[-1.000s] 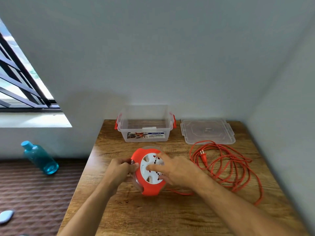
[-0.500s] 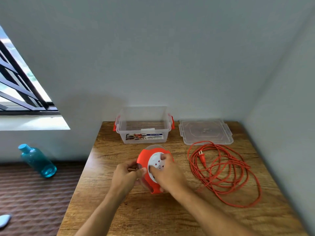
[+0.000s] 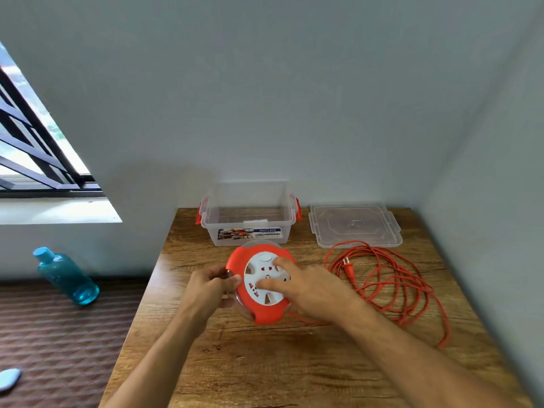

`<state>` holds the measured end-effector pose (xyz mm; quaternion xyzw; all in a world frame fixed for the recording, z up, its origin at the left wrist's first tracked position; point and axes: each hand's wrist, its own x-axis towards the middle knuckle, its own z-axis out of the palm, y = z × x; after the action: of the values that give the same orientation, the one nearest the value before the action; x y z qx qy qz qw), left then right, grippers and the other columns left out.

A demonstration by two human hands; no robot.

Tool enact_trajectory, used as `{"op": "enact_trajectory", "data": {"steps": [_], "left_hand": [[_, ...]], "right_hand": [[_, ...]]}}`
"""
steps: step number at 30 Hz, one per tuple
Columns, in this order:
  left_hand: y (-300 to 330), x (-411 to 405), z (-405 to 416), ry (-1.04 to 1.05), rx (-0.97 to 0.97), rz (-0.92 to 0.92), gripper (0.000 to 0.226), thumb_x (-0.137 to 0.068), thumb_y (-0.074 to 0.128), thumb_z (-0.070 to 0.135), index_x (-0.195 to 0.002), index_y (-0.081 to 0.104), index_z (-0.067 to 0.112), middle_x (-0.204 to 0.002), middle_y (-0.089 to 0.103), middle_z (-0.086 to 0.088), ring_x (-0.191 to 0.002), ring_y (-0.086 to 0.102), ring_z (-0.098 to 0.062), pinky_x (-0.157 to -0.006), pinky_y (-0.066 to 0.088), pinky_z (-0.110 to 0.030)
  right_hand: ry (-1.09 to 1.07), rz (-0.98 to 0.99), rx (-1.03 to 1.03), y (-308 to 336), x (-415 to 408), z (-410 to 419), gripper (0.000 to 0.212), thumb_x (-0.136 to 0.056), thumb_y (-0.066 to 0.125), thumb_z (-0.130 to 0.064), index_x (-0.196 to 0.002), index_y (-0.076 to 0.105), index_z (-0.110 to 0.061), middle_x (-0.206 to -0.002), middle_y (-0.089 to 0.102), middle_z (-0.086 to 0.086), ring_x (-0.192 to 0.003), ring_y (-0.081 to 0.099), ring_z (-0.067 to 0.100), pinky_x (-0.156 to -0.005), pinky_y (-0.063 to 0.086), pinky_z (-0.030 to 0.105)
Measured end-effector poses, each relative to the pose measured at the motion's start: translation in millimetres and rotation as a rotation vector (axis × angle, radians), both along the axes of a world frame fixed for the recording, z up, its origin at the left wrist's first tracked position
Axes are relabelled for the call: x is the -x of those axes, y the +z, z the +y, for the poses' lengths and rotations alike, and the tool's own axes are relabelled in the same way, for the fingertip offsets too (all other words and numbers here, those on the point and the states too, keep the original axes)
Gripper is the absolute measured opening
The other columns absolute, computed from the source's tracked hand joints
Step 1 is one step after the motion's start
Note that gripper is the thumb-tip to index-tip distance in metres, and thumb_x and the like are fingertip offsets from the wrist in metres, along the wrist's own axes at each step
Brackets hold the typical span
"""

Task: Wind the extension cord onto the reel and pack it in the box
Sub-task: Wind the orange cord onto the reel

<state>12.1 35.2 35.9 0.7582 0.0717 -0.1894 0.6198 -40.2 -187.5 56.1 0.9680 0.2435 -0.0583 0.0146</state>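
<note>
Orange reel (image 3: 260, 282) tilted for winding | left hand (image 3: 210, 285) clamps rim, steadying | right hand (image 3: 306, 287) spread flat on face | cord (image 3: 391, 281) loose on bench (image 3: 294, 363)

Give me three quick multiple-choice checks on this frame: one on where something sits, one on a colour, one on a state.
1. Where does the clear plastic lid lie?
A. on the box
B. on the wooden table, right of the clear plastic box
C. on the floor

2. What colour is the loose extension cord?
A. black
B. white
C. orange

3. How is the orange-and-white round reel held?
A. by both hands
B. by neither
C. by one hand only

Answers: B, it lies flat beside the open box; C, its coils are orange; A, the left hand grips its edge and the right hand presses its face.
</note>
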Motion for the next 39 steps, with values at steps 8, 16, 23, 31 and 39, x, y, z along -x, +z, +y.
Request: {"op": "enact_trajectory", "data": {"steps": [8,16,23,31,39], "left_hand": [[17,-26,1,-0.205,-0.136,0.03,0.014,-0.089,0.068,0.006,-0.096,0.079,0.002,-0.087,0.078,-0.019,-0.08,0.068,-0.024,-0.077,0.057,-0.041],[16,-23,-5,-0.202,-0.131,0.04,0.014,-0.09,0.068,0.004,-0.094,0.081,0.006,-0.091,0.08,-0.015,-0.081,0.073,-0.024,-0.06,0.057,-0.029],[11,-15,-7,-0.1,-0.054,0.01,0.015,-0.087,0.071,0.003,-0.094,0.082,0.011,-0.085,0.082,-0.006,-0.083,0.074,-0.024,-0.065,0.056,-0.033],[5,2,-18,0.017,0.055,-0.089,0.018,-0.087,0.073,0.0,-0.084,0.081,0.015,-0.073,0.079,-0.003,-0.074,0.072,-0.023,-0.066,0.058,-0.036],[-8,17,-26,0.107,0.099,-0.169,0.013,-0.087,0.074,0.013,-0.089,0.079,0.024,-0.081,0.082,-0.005,-0.077,0.077,-0.021,-0.068,0.063,-0.036]], "right_hand": [[0.392,-0.023,0.162,9,-15,-7,0.065,-0.094,0.066,-0.017,-0.143,0.036,-0.048,-0.16,0.023,0.013,-0.078,0.064,0.038,-0.055,0.058,0.044],[0.369,0.038,0.196,-1,-20,-5,0.057,-0.091,0.071,-0.021,-0.133,0.044,-0.048,-0.165,0.017,0.008,-0.08,0.065,0.039,-0.05,0.047,0.033],[0.249,-0.055,0.101,-18,-11,-5,0.068,-0.092,0.072,-0.023,-0.141,0.033,-0.048,-0.155,0.034,0.02,-0.071,0.067,0.037,-0.053,0.057,0.038],[-0.671,-0.032,-0.603,-24,6,33,0.063,-0.08,0.062,-0.06,-0.138,0.04,-0.045,-0.117,0.067,0.0,-0.1,0.067,0.027,-0.071,0.049,0.033],[-1.138,0.381,-1.369,-13,7,41,0.037,-0.097,0.061,-0.044,-0.125,0.046,-0.025,-0.084,0.075,0.005,-0.045,0.064,0.015,-0.036,0.042,0.023]]}}
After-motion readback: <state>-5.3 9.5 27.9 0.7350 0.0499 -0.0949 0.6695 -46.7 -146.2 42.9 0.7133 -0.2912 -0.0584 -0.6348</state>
